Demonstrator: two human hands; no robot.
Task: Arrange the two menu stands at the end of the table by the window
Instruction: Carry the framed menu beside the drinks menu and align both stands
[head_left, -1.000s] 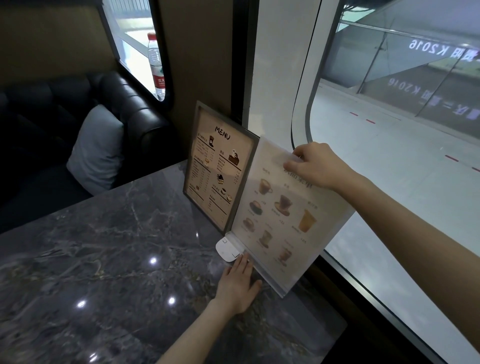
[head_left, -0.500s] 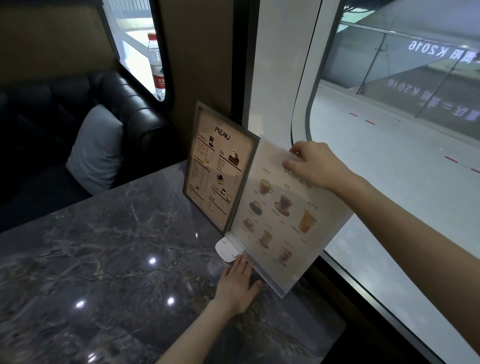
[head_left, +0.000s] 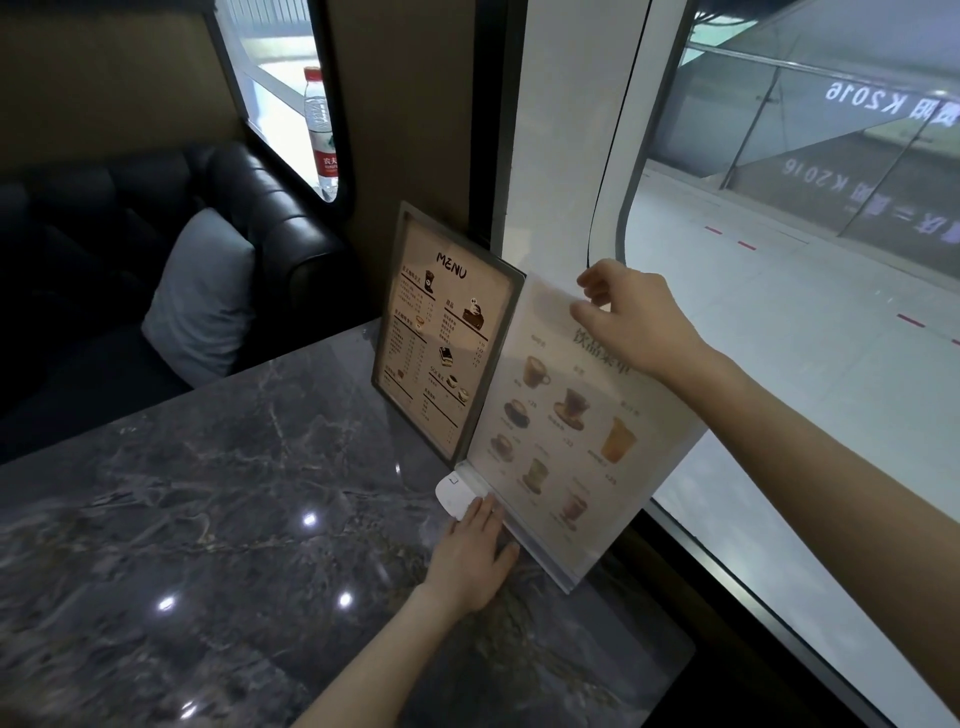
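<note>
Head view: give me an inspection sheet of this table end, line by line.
Surface: dark marble table, glossy, with ceiling lights reflected in it.
Job's things: framed menu stand upright by the wall; clear drinks menu stand upright beside it at the window edge, their near edges meeting.
Clutter: small white device at the clear stand's base.
Hands: right hand at the clear stand's top edge, fingers loose; left hand flat on the table against its base.
Cables: nothing seen.
Surroundings: black sofa with grey cushion, water bottle on the sill, window.
</note>
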